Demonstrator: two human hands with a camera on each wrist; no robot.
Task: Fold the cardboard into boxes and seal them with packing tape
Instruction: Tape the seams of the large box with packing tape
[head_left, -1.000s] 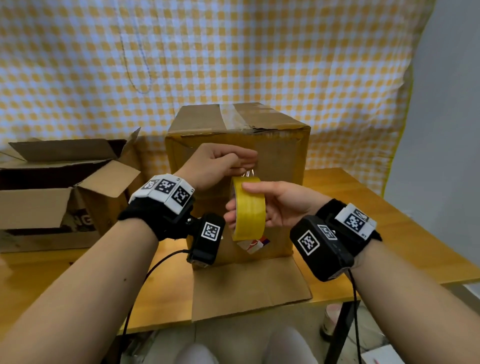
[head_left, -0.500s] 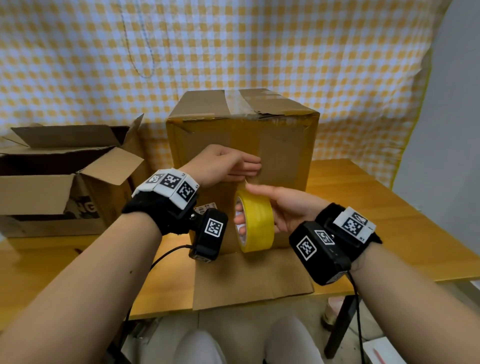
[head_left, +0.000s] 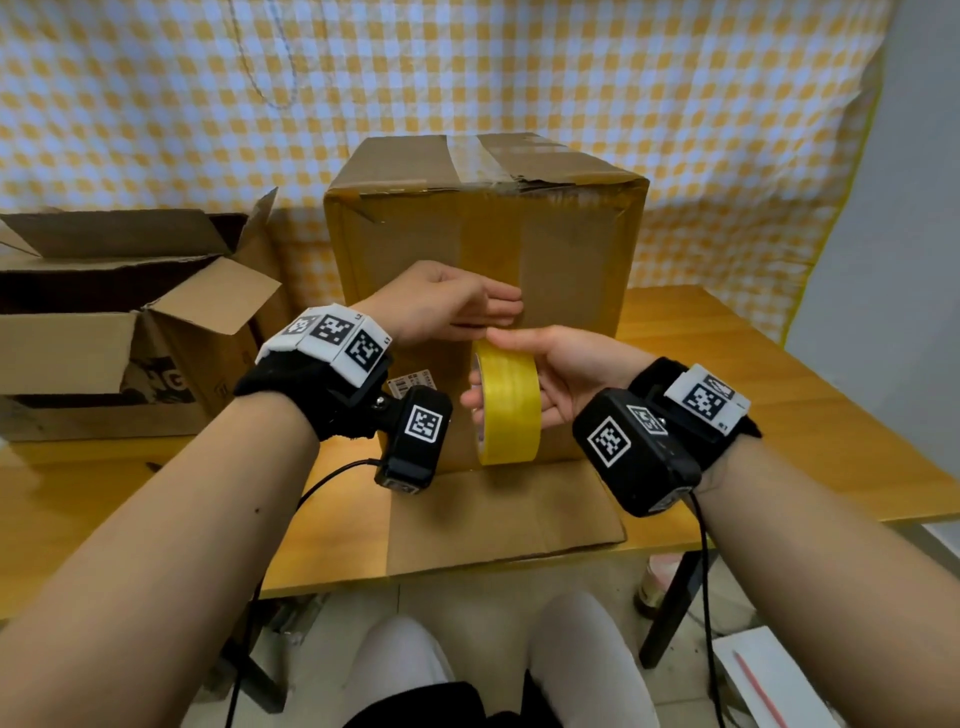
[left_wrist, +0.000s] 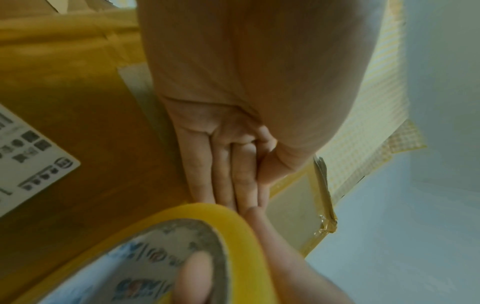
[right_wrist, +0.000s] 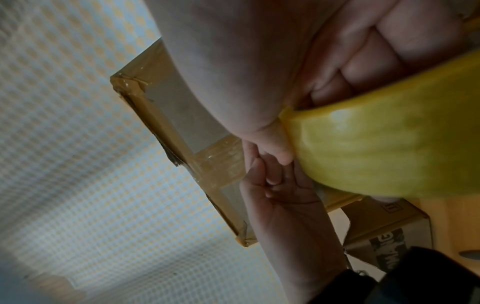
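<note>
A tall cardboard box (head_left: 571, 244) stands on the wooden table (head_left: 779, 415), its top seam taped and one bottom flap (head_left: 498, 514) lying flat toward me. My left hand (head_left: 467, 306) lies flat with straight fingers (left_wrist: 226, 179) against the box's front face, over a strip of tape. My right hand (head_left: 524, 374) grips a yellow tape roll (head_left: 511, 400) just below, thumb on the roll's top, fingers through its core. The roll (right_wrist: 389, 148) sits close to the box front, beside the left hand (right_wrist: 275, 185).
An open cardboard box (head_left: 104, 312) with raised flaps lies at the left of the table. A yellow checked cloth (head_left: 519, 78) hangs behind. A white label (left_wrist: 28, 160) is stuck low on the box front. Table edge and floor lie near my knees.
The right hand has brought the roll down and closer to the box front. The left hand stays flat on the box, its fingers now straighter over the tape.
</note>
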